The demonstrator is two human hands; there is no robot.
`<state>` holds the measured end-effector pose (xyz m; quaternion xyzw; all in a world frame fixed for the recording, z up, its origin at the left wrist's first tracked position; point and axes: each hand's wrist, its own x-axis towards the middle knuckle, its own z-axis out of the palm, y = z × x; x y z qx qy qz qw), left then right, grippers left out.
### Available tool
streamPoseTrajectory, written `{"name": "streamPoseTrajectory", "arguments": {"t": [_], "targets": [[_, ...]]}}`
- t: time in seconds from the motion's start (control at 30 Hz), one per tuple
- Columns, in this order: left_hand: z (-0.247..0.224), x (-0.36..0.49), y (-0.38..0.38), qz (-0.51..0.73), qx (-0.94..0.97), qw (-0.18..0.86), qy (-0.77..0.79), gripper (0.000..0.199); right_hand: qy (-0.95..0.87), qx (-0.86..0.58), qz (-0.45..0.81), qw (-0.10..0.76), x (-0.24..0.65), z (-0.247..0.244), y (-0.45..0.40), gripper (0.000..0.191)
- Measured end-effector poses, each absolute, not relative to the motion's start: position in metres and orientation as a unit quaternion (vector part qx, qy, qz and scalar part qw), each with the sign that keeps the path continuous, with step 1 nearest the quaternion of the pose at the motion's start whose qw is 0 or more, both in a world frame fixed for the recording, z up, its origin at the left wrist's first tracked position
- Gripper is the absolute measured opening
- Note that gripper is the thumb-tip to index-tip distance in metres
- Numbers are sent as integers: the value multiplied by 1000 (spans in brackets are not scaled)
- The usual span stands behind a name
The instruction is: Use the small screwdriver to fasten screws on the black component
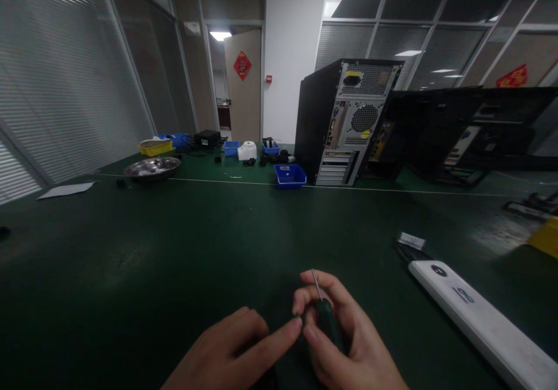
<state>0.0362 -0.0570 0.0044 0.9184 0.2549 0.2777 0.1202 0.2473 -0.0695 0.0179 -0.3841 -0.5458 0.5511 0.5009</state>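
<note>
My right hand (344, 326) grips a small screwdriver (329, 323) by its dark green handle, its thin metal shaft pointing up and away from me. Beside it, my left hand (244, 343) stretches one finger across to the right hand's fingers, while its other visible fingers are curled. At that fingertip shows a tiny green bit (297, 314), too small to name. What the curled left fingers hold, if anything, is hidden. Both hands are over the dark green table (209, 239).
A long white device marked 18 (471, 303) lies to my right. Beyond a string (218, 181) across the table stand a steel bowl (152, 168), a yellow basket (156, 147) and a black computer tower (344, 122). A blue tray (290, 176) sits at the string. Monitors (483, 122) are at the right.
</note>
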Motion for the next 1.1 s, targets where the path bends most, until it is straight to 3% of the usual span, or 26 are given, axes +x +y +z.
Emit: {"name": "streamPoseTrajectory", "arguments": {"t": [0.13, 0.3, 0.63, 0.9, 1.1], "targets": [[1, 37, -55, 302, 893, 216, 255, 54, -507, -383, 603, 482, 248, 18, -68, 51], [7, 36, -47, 377, 814, 351, 269, 65, -595, -389, 512, 482, 253, 17, -69, 51], [3, 38, -47, 381, 803, 390, 242, 42, -782, -392, 335, 351, 256, 13, -71, 91], [6, 39, -49, 371, 774, 447, 251, 42, -779, -387, 331, 366, 257, 11, -75, 91], [4, 41, -55, 335, 703, 559, 285, 45, -774, -382, 309, 399, 255, 14, -75, 91]]}}
